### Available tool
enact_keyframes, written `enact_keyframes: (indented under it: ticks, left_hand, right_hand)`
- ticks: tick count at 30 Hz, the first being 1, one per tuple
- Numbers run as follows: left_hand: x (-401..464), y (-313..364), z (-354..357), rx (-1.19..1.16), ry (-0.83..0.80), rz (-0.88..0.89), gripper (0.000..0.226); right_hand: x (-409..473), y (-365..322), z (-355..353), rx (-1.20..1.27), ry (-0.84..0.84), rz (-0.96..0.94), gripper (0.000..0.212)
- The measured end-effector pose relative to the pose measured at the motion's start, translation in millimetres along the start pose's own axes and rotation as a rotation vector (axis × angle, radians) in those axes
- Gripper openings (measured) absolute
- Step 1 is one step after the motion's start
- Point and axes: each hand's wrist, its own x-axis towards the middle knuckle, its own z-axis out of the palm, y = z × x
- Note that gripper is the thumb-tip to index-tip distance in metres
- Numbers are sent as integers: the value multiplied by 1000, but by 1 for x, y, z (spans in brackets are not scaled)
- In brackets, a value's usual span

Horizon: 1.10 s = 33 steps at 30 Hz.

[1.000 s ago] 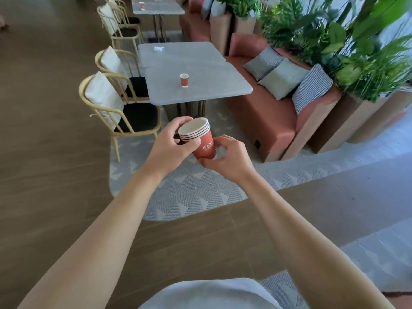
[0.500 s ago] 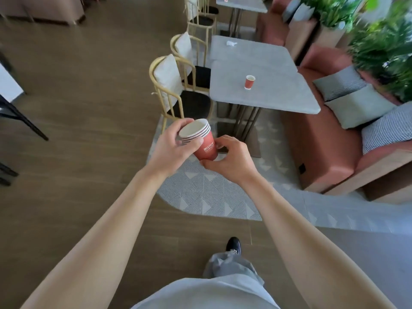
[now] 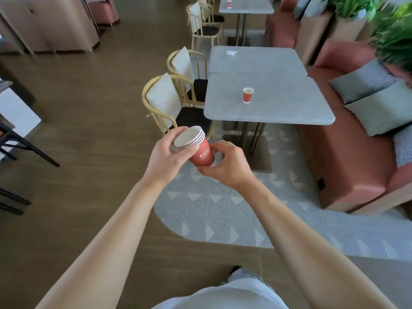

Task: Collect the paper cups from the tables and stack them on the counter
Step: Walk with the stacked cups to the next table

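View swings left, and the worktop draws closer

The stack of cups (image 3: 196,145) now tips further, its open mouth leaning left where a second ago it stood nearer upright. The lone cup (image 3: 247,95) on the grey worktop (image 3: 278,108) slides from left of the hands to their upper right. The plants (image 3: 392,36) drift off to the right edge, and pale cabinets (image 3: 44,23) come into view top left.

The base of the cup stack (image 3: 199,148) is hidden by the right hand (image 3: 225,164); the plants (image 3: 394,34) are blurred and cut off.
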Motion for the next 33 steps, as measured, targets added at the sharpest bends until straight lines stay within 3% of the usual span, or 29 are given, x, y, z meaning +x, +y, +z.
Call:
enact_keyframes:
  ticks: [8,16,28,33]
  left_hand:
    - [88,24,119,-16,-45,15,46]
    - [147,29,185,-8,-126,16,48]
    - [238,-2,236,-24,-272,0,55]
    - [303,-21,223,-86,-329,-17,36]
  right_hand:
    - [51,92,-98,20,46,60,54]
    - [71,145,-149,79,120,109,50]
    - [119,202,-171,-16,211,245,51]
    - [179,212,-157,-62,214,288,49]
